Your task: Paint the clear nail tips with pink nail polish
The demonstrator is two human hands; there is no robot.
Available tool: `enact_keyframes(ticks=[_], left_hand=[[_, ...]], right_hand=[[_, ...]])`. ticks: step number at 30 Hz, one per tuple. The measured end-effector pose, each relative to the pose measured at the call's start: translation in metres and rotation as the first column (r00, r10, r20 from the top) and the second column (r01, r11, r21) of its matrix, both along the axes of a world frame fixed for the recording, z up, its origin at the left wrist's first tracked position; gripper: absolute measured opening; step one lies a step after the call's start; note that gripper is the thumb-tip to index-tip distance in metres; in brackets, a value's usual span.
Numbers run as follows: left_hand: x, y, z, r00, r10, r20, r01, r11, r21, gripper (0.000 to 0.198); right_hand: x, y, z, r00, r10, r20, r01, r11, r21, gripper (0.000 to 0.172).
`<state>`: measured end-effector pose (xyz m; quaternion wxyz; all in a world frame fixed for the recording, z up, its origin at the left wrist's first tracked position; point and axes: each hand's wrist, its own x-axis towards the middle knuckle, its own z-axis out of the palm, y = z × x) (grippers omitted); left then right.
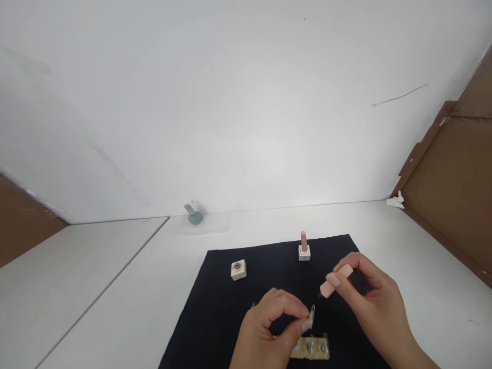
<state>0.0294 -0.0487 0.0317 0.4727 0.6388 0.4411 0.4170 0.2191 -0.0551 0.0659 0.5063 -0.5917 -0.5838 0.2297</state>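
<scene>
My left hand pinches a small clear false nail between thumb and fingertips. Held in my right hand is a pale pink nail polish cap, its dark brush tip pointing down and left towards the false nail, a little apart from it. Below my left hand, and partly hidden by it, lies a yellowish strip with clear nail tips standing on it. A square nail polish bottle without its cap sits further back, its dark neck opening visible.
A second, capped polish bottle stands towards the back of the black cloth. Against the white wall rests a teal bottle with a grey cap. Some crumpled white material lies in the right corner, beside brown cardboard.
</scene>
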Motion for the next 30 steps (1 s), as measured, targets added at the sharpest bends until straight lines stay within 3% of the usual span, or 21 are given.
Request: enact_keyframes(ticks=[3, 8, 13, 15, 20, 26, 30], left_hand=[[0.0007, -0.0009, 0.0024, 1.000, 0.001, -0.001, -0.001, 1.000, -0.027, 0.015], [-0.0021, 0.0028, 0.0029, 0.999, 0.010, -0.032, -0.013, 0.995, -0.094, 0.012], [-0.0016, 0.0056, 0.0031, 0.999, 0.029, -0.042, -0.034, 0.990, -0.135, 0.010], [0.0002, 0.0042, 0.0038, 0.999, 0.019, -0.047, -0.024, 0.994, -0.111, 0.011], [0.0025, 0.0003, 0.0050, 0.999, 0.032, -0.031, -0.034, 0.996, -0.080, 0.014], [0.0022, 0.0010, 0.0041, 0.997, 0.012, -0.077, -0.011, 1.000, 0.016, 0.015], [0.0014, 0.0007, 0.0026, 0.996, -0.008, -0.093, 0.012, 0.999, 0.039, 0.016]], right_hand=[[-0.0001, -0.0004, -0.0006, 0.999, 0.029, -0.014, -0.030, 0.998, -0.046, 0.030], [0.0020, -0.0014, 0.0005, 0.999, -0.044, -0.030, 0.044, 0.999, -0.021, 0.032], [-0.0027, -0.0087, 0.0040, 0.993, 0.090, -0.075, -0.092, 0.995, -0.026, 0.022], [-0.0049, -0.0081, 0.0041, 0.994, 0.099, -0.056, -0.101, 0.994, -0.042, 0.023], [-0.0035, -0.0022, 0.0032, 0.999, -0.020, -0.025, 0.019, 0.999, -0.044, 0.032], [-0.0019, -0.0058, 0.0024, 0.990, 0.139, 0.033, -0.139, 0.990, 0.001, 0.029], [-0.0010, -0.0051, 0.0062, 0.999, 0.034, -0.002, -0.034, 0.998, -0.053, 0.030]])
